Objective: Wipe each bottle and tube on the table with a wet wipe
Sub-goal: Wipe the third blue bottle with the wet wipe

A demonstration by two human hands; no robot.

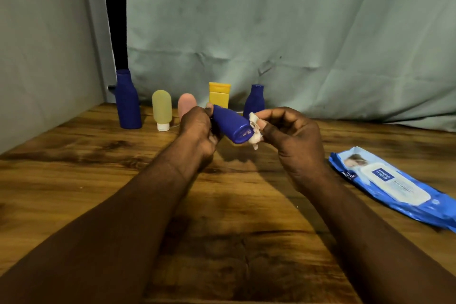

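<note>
So that its base seems exposed for cleaning, the left hand (197, 131) grips the blue bottle (229, 123) tilted, while the right hand (296, 140) just beside pinches the crumpled wet wipe (254, 131) against that base.

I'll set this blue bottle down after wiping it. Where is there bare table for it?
Bare wood lies left of the left hand, before the tall blue bottle, and between the small blue bottle and the wipes pack. The back row, around the yellow tube, is crowded.
</note>
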